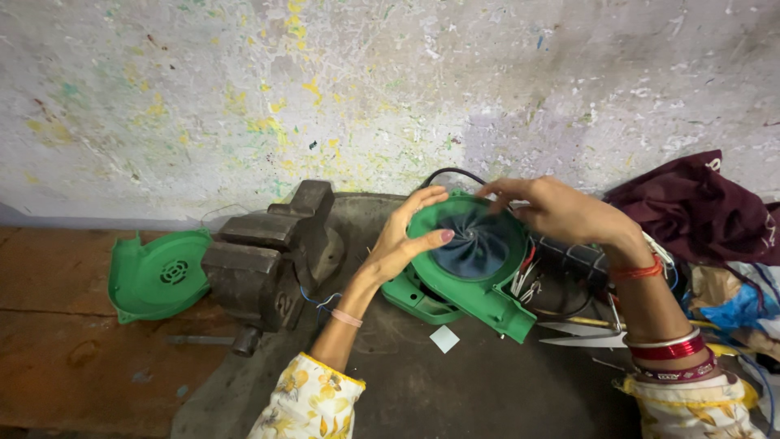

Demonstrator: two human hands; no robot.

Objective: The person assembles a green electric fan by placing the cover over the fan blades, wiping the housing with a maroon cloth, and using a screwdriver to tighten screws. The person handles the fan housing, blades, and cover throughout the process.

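From the head camera I see my left hand (404, 236) cupping the rim of the green blower housing (467, 272), fingers spread. It sits on the dark bench (487, 390) beside the iron vise (264, 260). My right hand (561, 213) pinches its top edge (scissors (581, 335) lie near).

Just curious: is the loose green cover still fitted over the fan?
No, the green cover lies apart, left of the vise, while the fan sits exposed.
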